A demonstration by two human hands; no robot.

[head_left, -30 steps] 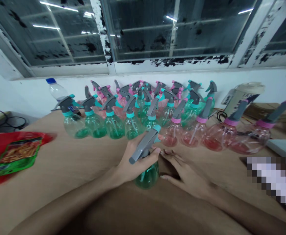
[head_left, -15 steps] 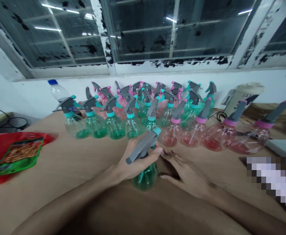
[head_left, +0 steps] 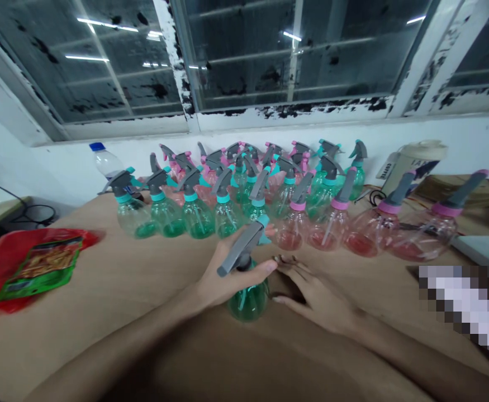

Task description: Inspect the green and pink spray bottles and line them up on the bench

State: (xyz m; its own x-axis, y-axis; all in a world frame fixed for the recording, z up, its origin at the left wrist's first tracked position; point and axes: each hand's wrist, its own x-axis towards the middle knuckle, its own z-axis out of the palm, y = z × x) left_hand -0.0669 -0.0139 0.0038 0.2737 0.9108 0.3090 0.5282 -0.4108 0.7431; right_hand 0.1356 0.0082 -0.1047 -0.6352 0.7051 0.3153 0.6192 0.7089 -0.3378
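In the head view, a green spray bottle with a grey and teal spray head stands on the table in front of me. My left hand is around its neck, thumb across the near side and fingers behind, partly hidden by the spray head. To the right of this bottle, my right hand lies low over the table, fingers spread, holding nothing. Beyond both hands runs a front row of green spray bottles at left and pink spray bottles at right. More bottles are packed behind them.
On the left lies a red plastic bag with a green food packet. A blue-capped bottle and a large pale container stand near the wall. At right are a white box and a blurred-out object.
My left fingers have loosened slightly, and their tips now show beyond the teal trigger. The spray head has shifted a little left. My right hand stays nearly still.
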